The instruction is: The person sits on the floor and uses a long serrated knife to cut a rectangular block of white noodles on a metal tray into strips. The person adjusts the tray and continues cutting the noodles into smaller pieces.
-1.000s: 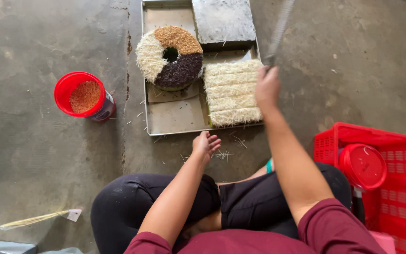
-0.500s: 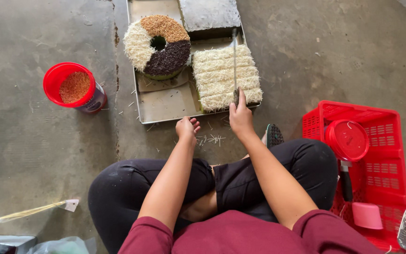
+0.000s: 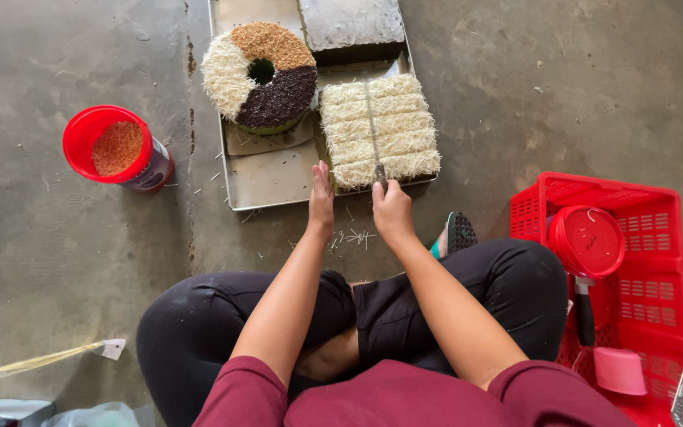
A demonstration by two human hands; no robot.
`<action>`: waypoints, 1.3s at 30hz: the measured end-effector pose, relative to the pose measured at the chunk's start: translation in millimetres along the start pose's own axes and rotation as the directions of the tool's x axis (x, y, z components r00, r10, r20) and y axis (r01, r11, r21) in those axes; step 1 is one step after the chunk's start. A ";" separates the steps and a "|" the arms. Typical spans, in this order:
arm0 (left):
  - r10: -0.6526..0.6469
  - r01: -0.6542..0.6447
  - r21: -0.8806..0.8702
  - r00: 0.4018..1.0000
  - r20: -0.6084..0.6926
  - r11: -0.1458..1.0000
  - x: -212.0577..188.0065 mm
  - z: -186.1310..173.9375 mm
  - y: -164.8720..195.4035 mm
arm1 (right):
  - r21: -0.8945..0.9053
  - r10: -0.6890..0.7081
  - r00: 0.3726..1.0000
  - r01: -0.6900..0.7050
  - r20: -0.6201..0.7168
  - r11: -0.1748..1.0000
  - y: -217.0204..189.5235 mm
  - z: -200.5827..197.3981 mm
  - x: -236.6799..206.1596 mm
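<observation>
Knife (image 3: pixel 371 134) lay lengthwise across the rectangular shredded-topped cake (image 3: pixel 379 130), gripped by the right hand (image 3: pixel 391 209); the left hand (image 3: pixel 322 196), open-fingered, steadied the metal tray (image 3: pixel 266 178). Straight, even pressure suited the cut.

Red-lidded round tub (image 3: pixel 118 150) left of tray; clear plastic bag (image 3: pixel 37 364) lower left.

Taking the metal tray (image 3: pixel 266 178) as my mark: its near-left corner is bare metal, open to my left hand (image 3: pixel 322 198), while the ring cake (image 3: pixel 261 75) and a grey slab (image 3: pixel 349 22) fill its far end. Left of the tray only a red tub (image 3: pixel 116 150) stands on open concrete. Right of it the floor runs free up to the red crate (image 3: pixel 634 261); my crossed legs close the near side.
</observation>
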State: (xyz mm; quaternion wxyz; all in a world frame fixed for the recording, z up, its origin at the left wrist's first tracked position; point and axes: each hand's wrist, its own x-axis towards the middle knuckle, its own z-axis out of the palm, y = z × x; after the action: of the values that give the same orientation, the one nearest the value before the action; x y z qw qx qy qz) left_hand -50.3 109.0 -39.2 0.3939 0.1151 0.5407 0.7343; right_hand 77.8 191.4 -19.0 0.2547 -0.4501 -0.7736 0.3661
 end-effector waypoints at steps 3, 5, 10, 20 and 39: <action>-0.051 0.049 0.038 0.998 0.031 0.998 5.7 3.1 -2.3 | -0.138 -0.054 0.998 0.057 0.025 0.989 -7.1 5.5 5.8; -0.088 0.086 0.051 0.995 0.049 0.995 9.0 2.8 -3.5 | -0.186 -0.048 0.996 0.061 0.069 0.981 -14.3 11.2 8.7; -0.073 0.071 0.037 0.996 0.058 0.997 16.2 0.5 -8.3 | -0.221 -0.023 0.993 0.049 0.117 0.974 -23.1 19.8 14.7; -0.112 0.109 0.053 0.991 0.070 0.993 20.4 -0.3 -12.0 | -0.230 0.008 0.990 0.025 0.141 0.973 -19.0 23.9 18.2; -0.141 0.135 0.084 0.988 0.068 0.987 22.3 -1.9 -15.7 | -0.213 0.020 0.986 0.016 0.164 0.977 -12.3 33.0 16.5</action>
State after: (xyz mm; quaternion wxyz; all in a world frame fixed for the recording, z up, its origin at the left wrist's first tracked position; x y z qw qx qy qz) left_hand -59.1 125.0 -59.5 0.4587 0.1198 0.5611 0.6786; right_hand 40.0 190.8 -28.1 0.1394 -0.4438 -0.8265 0.3171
